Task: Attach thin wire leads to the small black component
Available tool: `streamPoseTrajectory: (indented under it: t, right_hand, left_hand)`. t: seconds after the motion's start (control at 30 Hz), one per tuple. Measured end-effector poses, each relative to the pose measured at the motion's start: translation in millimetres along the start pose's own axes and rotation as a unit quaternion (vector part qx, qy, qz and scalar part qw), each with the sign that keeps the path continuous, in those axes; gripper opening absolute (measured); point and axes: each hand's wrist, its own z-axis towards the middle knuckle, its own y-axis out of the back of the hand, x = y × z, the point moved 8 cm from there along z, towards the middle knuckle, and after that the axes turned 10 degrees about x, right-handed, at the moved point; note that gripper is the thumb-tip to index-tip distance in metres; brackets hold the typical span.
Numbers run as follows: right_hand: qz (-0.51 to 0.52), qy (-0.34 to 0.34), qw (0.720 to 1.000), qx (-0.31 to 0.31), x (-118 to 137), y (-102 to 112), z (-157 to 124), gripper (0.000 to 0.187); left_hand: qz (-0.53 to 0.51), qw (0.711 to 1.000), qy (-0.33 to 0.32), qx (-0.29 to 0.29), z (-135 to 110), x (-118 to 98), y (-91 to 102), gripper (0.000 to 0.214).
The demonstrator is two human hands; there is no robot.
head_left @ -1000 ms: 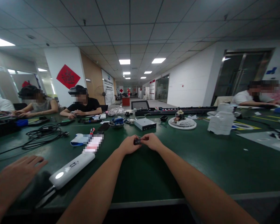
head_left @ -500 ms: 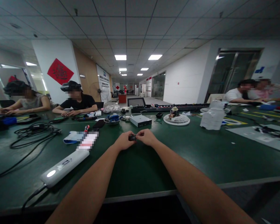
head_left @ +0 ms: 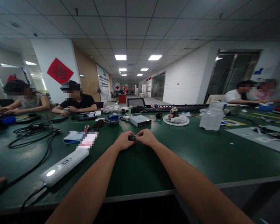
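Through the head camera, I have my left hand (head_left: pixel 123 141) closed around a small black part (head_left: pixel 131 137), held just above the green table (head_left: pixel 189 155), while my right hand (head_left: pixel 148 137) is bent close at the part's right end, though I cannot tell whether its fingertips grip anything. Beyond the grip I see a silver box (head_left: pixel 140 121), with a white fan grille (head_left: pixel 177 120) farther off to its right. Left of the grip and nearer me lies a white power strip (head_left: pixel 67 166).
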Motion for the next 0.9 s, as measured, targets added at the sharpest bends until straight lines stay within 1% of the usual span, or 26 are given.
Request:
streamPoseTrajectory:
  t: [0.1,0.23,0.43,0.57,0.63,0.8,0.83,0.9]
  right_hand:
    - [0.000,0.011,1.000,-0.010,-1.4,1.6,1.1,0.023]
    - [0.009,0.038,0.999,0.008,-3.1,-2.7,4.8,0.020]
    - [0.026,0.019,0.999,0.002,-10.9,-3.4,6.8,0.022]
    - [0.048,0.023,0.997,0.054,-11.1,-12.8,6.7,0.021]
    - [0.057,0.018,0.996,0.066,-11.8,-15.6,7.1,0.022]
    - [0.125,-0.021,0.990,0.054,-19.7,-14.1,9.8,0.031]
    - [0.125,-0.021,0.991,0.049,-20.3,-12.2,10.1,0.033]
    - [0.088,-0.012,0.995,0.036,-20.1,-5.5,10.0,0.037]
  left_hand:
    - [0.002,1.000,0.007,-0.013,0.3,3.1,0.9,0.030]
    - [0.002,1.000,0.001,-0.011,-0.6,2.6,0.9,0.030]
    - [0.001,1.000,-0.023,0.010,-1.7,-4.2,-0.9,0.032]
    - [-0.007,0.999,-0.040,0.011,-2.6,-7.3,-0.6,0.032]
    - [-0.013,0.999,-0.052,0.007,-3.0,-8.7,0.2,0.030]
    - [-0.044,0.996,-0.075,-0.005,-1.5,-9.4,1.4,0.034]
    - [-0.046,0.996,-0.073,-0.009,-0.8,-8.4,1.6,0.035]
    - [-0.038,0.998,-0.056,-0.017,1.1,-4.7,2.0,0.035]
